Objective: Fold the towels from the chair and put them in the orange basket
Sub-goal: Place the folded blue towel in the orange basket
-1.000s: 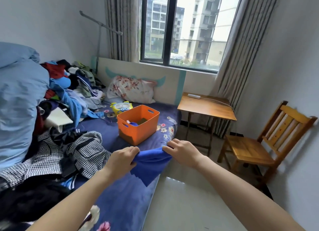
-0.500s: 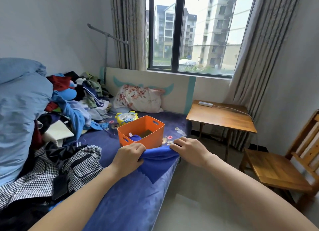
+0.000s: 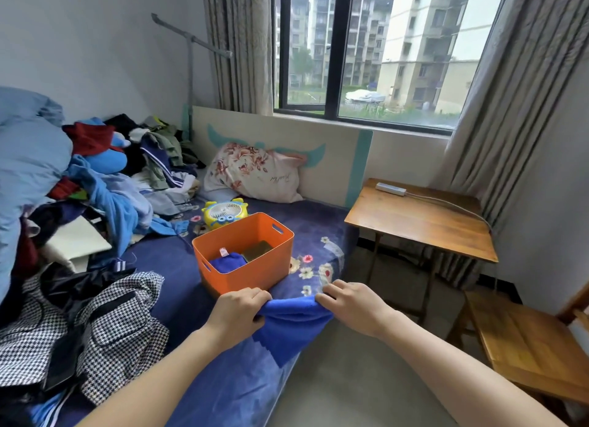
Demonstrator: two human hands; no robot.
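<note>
Soft daylight enters through the window (image 3: 366, 53) — bright, slightly washed out outside. Shadows are faint. Wide-angle bending curves the curtains (image 3: 516, 85) at the edges; focus sharp.

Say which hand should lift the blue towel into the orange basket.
Left, probably: the left hand grips the blue towel just in front of the orange basket; the right hand, also gripping, sits off to its side.
</note>
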